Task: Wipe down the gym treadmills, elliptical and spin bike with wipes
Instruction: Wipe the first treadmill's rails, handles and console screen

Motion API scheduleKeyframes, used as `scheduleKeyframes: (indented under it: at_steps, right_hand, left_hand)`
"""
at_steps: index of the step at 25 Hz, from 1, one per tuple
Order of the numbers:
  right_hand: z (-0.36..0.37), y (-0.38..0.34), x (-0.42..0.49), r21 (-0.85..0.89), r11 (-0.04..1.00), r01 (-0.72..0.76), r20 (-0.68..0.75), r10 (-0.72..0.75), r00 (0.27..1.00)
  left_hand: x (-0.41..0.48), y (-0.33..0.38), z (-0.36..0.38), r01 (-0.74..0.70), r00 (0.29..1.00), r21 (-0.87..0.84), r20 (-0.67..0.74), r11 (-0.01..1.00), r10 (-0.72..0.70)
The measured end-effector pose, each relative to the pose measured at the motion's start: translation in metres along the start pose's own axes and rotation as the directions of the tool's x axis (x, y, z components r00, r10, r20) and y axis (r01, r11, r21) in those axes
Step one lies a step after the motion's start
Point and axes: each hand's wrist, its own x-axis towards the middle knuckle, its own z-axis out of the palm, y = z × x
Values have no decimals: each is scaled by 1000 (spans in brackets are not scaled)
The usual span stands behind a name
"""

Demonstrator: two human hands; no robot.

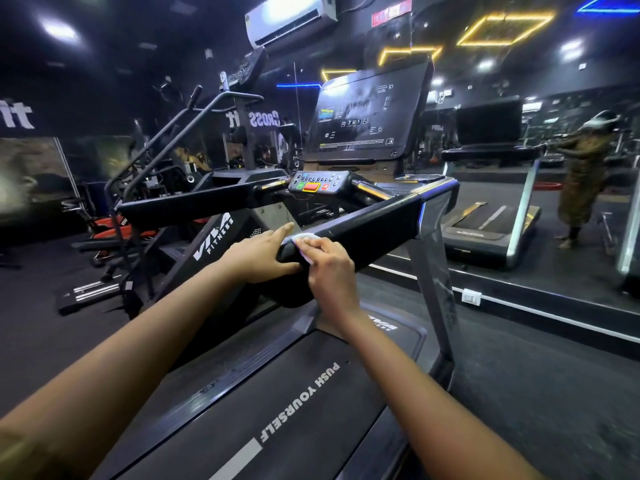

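Observation:
I stand on a black treadmill whose belt (277,403) reads "PUSH YOURSELF". Its right handrail (374,220) runs from the console toward me. My right hand (329,268) holds a white wipe (306,239) against the near end of that handrail, fingers curled over it. My left hand (263,254) rests on the same handrail end just left of the wipe, index finger stretched forward. The console screen (367,116) and the button panel (318,183) lie beyond the hands. The left handrail (194,202) is untouched.
A black stair-climber with a "VIVA FITNESS" label (213,240) stands close on the left, an orange-and-black machine (114,230) behind it. A wall mirror (554,168) on the right reflects the treadmill and a person. A white wall socket (471,296) sits below the mirror.

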Motion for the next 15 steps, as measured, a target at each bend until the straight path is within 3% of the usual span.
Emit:
scheduleKeyframes:
  at_steps: [2, 4, 6, 10, 15]
  right_hand:
    - [-11, 11, 6, 37, 998, -58, -11, 58, 998]
    - [-19, 26, 19, 20, 972, -235, -23, 236, 972]
    - [-17, 27, 26, -47, 947, -318, 57, 320, 946]
    - [-3, -7, 17, -102, 972, -212, 95, 222, 970]
    - [-10, -48, -4, 46, 997, -68, 94, 63, 994]
  left_hand:
    - [-11, -7, 3, -2, 999, -53, -39, 999, -1]
    - [-20, -9, 6, -1, 997, -105, -77, 994, -7]
    - [-23, -10, 6, -2, 996, -134, -92, 991, -11]
    - [-24, -8, 7, -8, 993, -161, -119, 987, -11]
    - [-44, -7, 6, 1, 990, -270, -135, 963, -39]
